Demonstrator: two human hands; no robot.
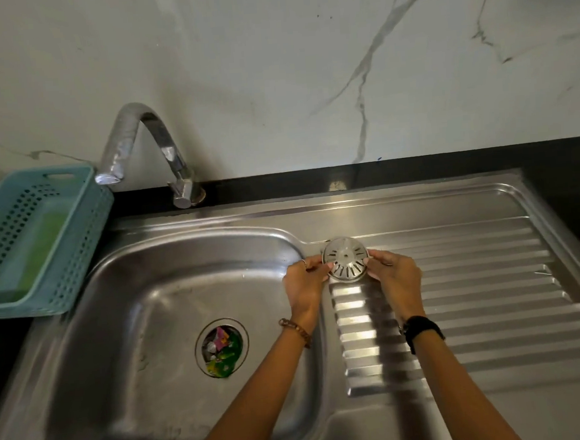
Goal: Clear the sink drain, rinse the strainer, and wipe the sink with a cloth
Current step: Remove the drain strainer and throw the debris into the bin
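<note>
A round metal strainer (346, 263) with slots is at the near left corner of the ribbed drainboard (476, 296), just right of the basin. My left hand (305, 284) pinches its left rim and my right hand (397, 277) pinches its right rim. The steel sink basin (133, 299) lies to the left. Its open drain (221, 347) holds bits of coloured wrapper, green, pink and yellow. No cloth is in view.
A curved chrome tap (146, 150) stands behind the basin, spout over its far left corner. A teal perforated basket (74, 248) with something green inside sits on the black counter at the left. A marble-look wall rises behind.
</note>
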